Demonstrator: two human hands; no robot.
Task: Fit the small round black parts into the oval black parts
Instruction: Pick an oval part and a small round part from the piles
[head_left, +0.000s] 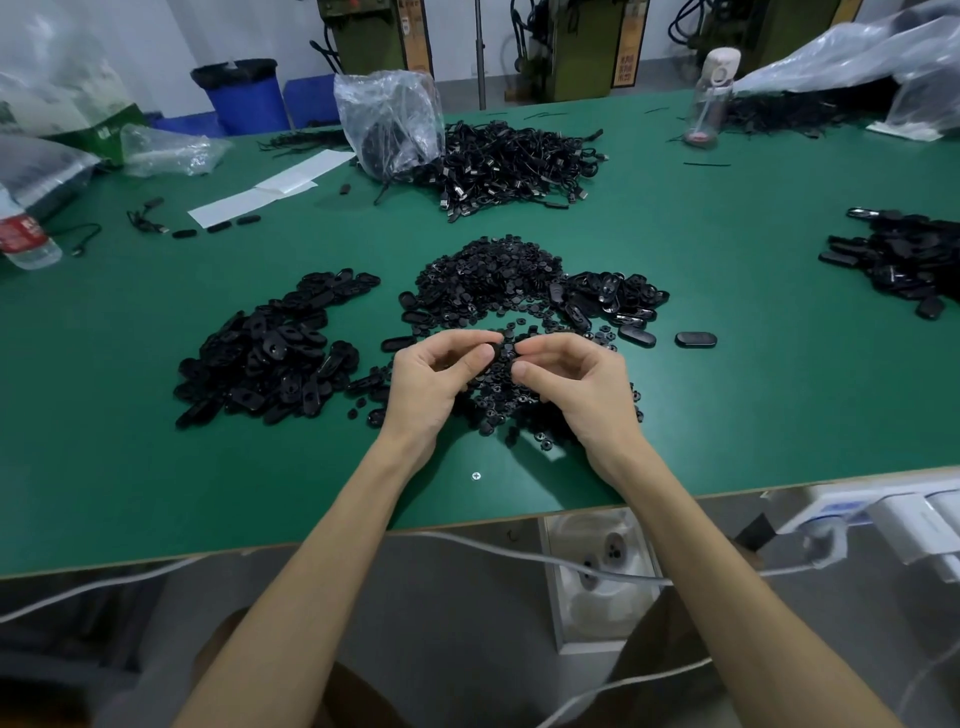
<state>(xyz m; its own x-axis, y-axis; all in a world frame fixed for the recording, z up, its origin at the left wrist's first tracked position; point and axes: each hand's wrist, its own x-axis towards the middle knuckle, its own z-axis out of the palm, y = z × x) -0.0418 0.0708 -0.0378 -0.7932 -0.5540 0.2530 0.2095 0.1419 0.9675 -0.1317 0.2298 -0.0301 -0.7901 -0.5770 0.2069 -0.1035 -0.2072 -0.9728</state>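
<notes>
L hand (431, 384) fingers pinch black oval part (500, 352); R hand (582, 389) fingers curled, grip unclear.

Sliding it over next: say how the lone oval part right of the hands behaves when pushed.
The lone oval part lies flat on the green table, so it should slide, not roll. Small, seemingly rigid plastic: probably light. Its sheen suggests slippery.

Green matte surface (727, 260). Beyond its far edge: white wall (218, 26), blue plastic bin (244, 106), olive-green machine cabinets (571, 57).
</notes>
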